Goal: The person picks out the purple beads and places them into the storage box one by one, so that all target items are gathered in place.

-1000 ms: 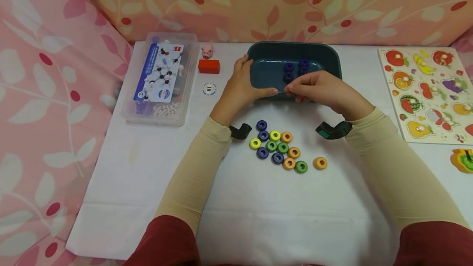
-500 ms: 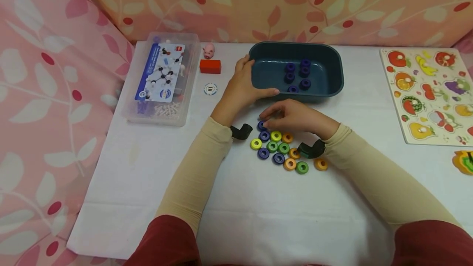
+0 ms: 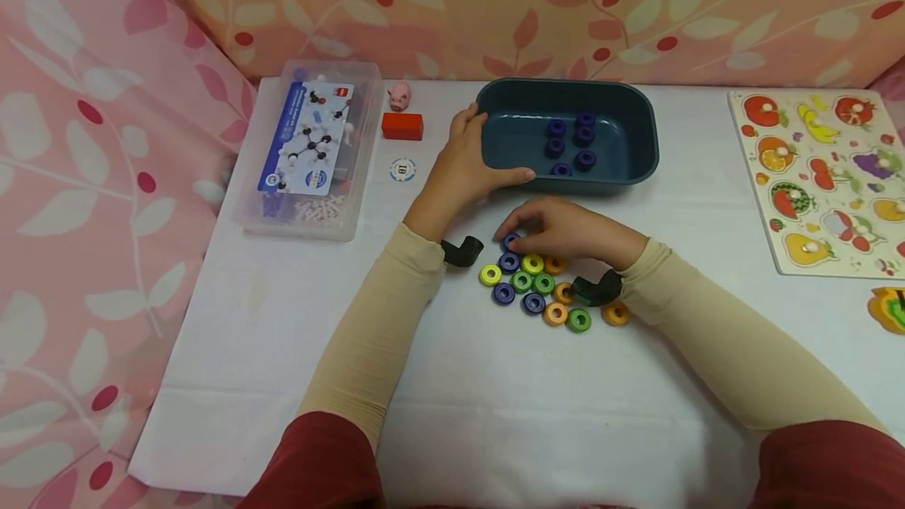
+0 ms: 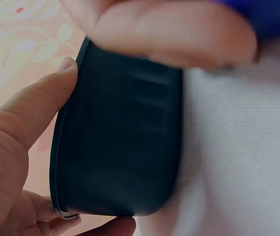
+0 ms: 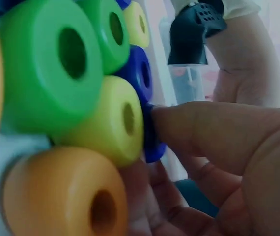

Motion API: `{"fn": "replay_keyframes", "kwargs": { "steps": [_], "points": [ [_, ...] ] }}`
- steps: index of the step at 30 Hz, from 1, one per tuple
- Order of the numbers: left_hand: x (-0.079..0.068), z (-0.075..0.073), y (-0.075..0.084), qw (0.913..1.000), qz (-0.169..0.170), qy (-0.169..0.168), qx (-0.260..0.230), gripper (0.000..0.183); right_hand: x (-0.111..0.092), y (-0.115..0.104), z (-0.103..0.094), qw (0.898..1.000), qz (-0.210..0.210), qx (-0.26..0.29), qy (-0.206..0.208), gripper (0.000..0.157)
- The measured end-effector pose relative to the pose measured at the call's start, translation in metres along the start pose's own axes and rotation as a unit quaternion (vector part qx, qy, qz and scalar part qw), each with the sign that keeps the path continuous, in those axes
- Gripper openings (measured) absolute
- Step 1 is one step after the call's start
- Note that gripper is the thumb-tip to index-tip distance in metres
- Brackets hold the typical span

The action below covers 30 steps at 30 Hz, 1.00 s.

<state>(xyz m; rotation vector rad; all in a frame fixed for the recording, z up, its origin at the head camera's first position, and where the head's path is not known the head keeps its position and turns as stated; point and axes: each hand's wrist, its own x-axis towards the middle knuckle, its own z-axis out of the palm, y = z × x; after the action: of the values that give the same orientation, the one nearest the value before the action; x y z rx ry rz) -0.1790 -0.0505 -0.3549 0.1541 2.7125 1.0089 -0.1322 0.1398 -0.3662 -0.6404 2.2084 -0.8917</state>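
Note:
My left hand (image 3: 467,163) grips the left end of a dark teal plastic bin (image 3: 516,132), with the thumb along its near rim and the fingers round the side. Several dark blue ring-shaped beads (image 3: 584,159) lie inside the bin. Below it, my right hand (image 3: 573,230) pinches a dark blue bead (image 3: 511,242) between thumb and fingers at the top of a loose cluster. In the right wrist view, my thumb presses the dark blue bead (image 5: 154,151), partly hidden behind a yellow bead (image 5: 113,123). Green beads (image 3: 522,282) and orange beads (image 3: 555,314) lie among the cluster.
A clear box (image 3: 353,203) with a molecule-model label stands at the left. Beside it are a pink pig figure (image 3: 399,97), a red block (image 3: 403,127) and a poker chip (image 3: 403,170). A fruit puzzle board (image 3: 820,179) and a yellow-green piece (image 3: 888,309) lie at the right.
My right hand has moved from over the bin down to the cluster and taken hold of a dark blue bead, shifting it slightly right. My left hand stays on the bin.

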Motion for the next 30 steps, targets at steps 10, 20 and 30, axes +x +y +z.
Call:
{"fn": "replay_keyframes", "kwargs": {
  "steps": [10,20,30],
  "points": [
    [0.000,0.000,0.001,1.0000,-0.007,-0.002,-0.002,0.122,-0.035,-0.016,-0.048,0.997,0.075,0.009,0.022,0.025],
    [0.001,0.000,0.001,0.9999,-0.016,-0.002,-0.006,0.121,-0.014,-0.024,-0.117,0.980,0.126,0.089,0.127,0.057],
    [0.002,0.002,0.003,1.0000,-0.009,-0.003,-0.002,0.120,0.034,0.002,-0.143,0.913,0.181,0.340,0.133,0.064]
  ]
}}
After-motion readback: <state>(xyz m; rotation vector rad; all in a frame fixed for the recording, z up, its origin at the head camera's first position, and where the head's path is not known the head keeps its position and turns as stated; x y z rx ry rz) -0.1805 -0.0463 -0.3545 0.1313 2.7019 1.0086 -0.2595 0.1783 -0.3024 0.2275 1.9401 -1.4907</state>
